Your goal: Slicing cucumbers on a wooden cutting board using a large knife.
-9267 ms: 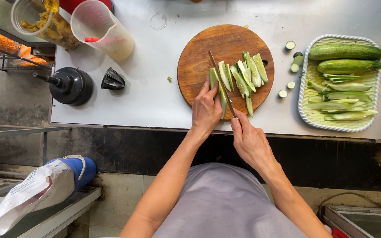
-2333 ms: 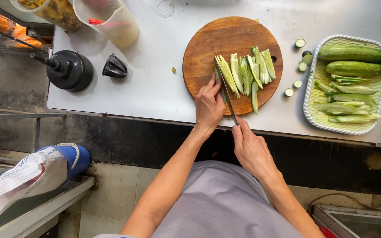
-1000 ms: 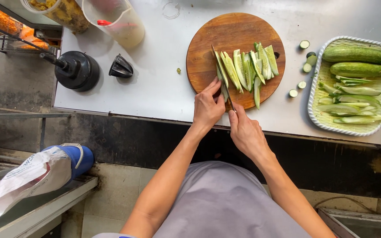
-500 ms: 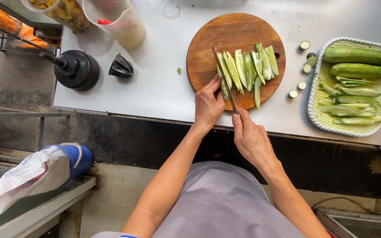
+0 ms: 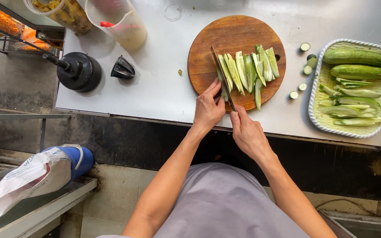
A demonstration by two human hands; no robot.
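Your right hand (image 5: 247,132) grips the knife (image 5: 222,77) by its handle. Your left hand (image 5: 208,108) presses down a cucumber piece (image 5: 222,88) at the near edge of the round wooden board (image 5: 225,39). The piece is probably light, firm and wet, so it may slip. Hold it from above, fingertips tucked back. It lies long, pointing away from you, alongside the blade.

steel counter (image 5: 164,83): chopping board (image 5: 212,39), tray (image 5: 316,119), jugs (image 5: 120,22).
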